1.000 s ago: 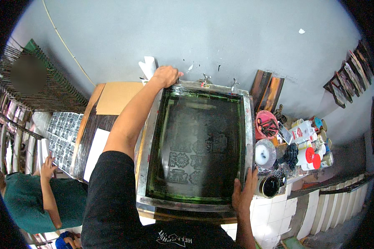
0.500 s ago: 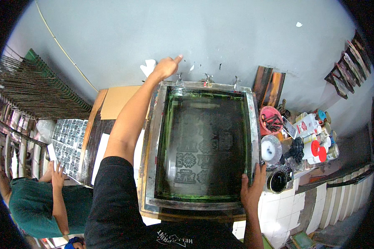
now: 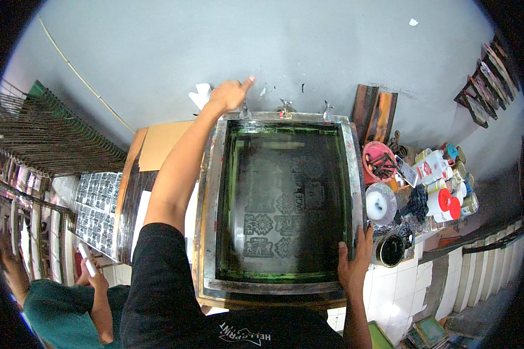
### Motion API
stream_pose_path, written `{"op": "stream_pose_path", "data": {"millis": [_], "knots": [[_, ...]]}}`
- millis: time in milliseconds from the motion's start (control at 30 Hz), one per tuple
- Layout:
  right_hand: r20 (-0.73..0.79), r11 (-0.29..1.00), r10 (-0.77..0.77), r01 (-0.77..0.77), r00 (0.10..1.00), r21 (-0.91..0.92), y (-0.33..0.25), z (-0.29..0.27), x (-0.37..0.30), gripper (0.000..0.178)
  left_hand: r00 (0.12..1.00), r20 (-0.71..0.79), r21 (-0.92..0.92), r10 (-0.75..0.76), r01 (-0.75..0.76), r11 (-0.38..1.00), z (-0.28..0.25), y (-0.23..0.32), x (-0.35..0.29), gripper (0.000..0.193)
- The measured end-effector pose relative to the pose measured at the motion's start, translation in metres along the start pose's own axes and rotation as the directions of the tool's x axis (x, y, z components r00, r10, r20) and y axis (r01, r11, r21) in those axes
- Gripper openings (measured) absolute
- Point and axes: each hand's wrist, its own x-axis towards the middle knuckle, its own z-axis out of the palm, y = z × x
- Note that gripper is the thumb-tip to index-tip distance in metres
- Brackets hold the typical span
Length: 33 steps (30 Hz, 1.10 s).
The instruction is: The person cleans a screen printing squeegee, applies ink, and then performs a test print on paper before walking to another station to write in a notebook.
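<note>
A silkscreen printing screen [image 3: 355, 192] lies in front of me, its metal frame around dark mesh with faint patterns. My right hand [image 3: 355, 264] grips the frame's right side near the front, thumb on the inner side and fingers along the outer edge. Beyond the far left corner is my left hand [image 3: 230, 95], closed with the thumb sticking out to the right; the undersides of its fingers are hidden. A white crumpled wad [image 3: 201, 96] shows just left of that hand; whether it is held I cannot tell. Wing-nut clamps [image 3: 285, 107] line the screen's far edge.
To the right stand a pink tub of tools [image 3: 379, 161], a bowl of white paste [image 3: 379, 203], a pot of black ink [image 3: 389, 250] and red-lidded jars [image 3: 442, 200]. Wooden squeegees [image 3: 378, 116] lean on the wall. At left, another person [image 3: 70, 308] holds a white object beside printed sheets [image 3: 96, 209].
My hands keep nearly the same places on and beside the screen. The view has shifted slightly. The person at the left has lowered the white object.
</note>
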Motion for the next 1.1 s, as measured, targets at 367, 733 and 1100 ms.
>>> {"op": "stream_pose_path", "data": {"millis": [367,733,1100], "knots": [[0.013,1.000,0.013,-0.013,1.000,0.005,0.002,0.000,0.004,0.064,0.674,-0.233,0.295,0.701,-0.638,0.711,0.082,0.042,0.019,0.046],[0.037,0.999,-0.002,0.003,0.999,-0.032,-0.001,0.001,0.001,0.062,0.738,0.141,0.400,0.660,-0.652,0.644,0.065,0.058,0.032,0.054],[0.033,0.999,-0.013,0.014,0.999,-0.030,0.000,-0.001,0.003,0.062,0.989,0.128,-0.423,-0.076,0.124,0.898,0.085,0.068,0.068,0.043]]}}
